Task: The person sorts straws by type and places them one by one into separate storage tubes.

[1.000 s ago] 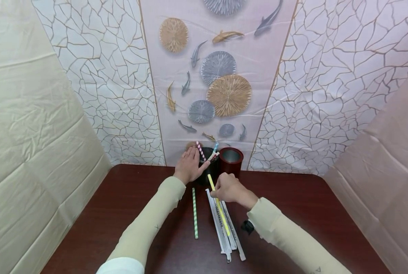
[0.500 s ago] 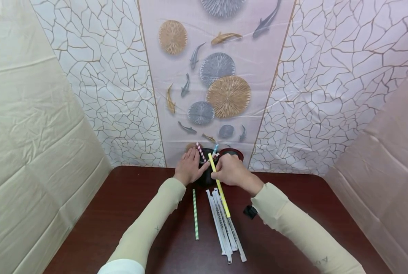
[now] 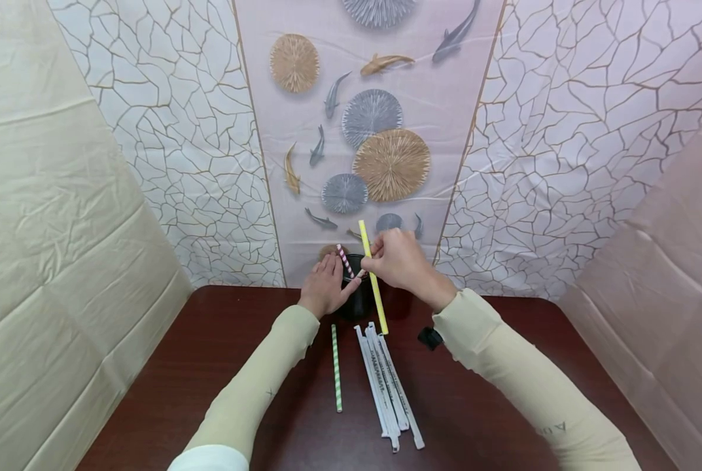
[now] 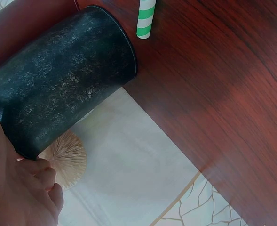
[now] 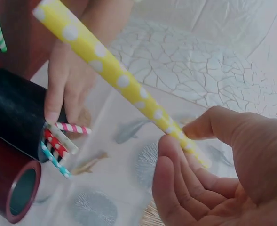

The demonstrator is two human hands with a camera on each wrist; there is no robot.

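Right hand (image 3: 399,261): pinches the yellow dotted straw (image 3: 372,277) near its upper end — raised above the tabletop's (image 3: 209,366) far edge, tilted, beside the black cup (image 3: 356,302)
Left hand (image 3: 325,285): curled around the black cup, steadying it at the far edge
In the cup: striped straws (image 5: 58,143)
On the tabletop: green striped straw (image 3: 335,368) — just beside it, wrapped straws (image 3: 386,386)
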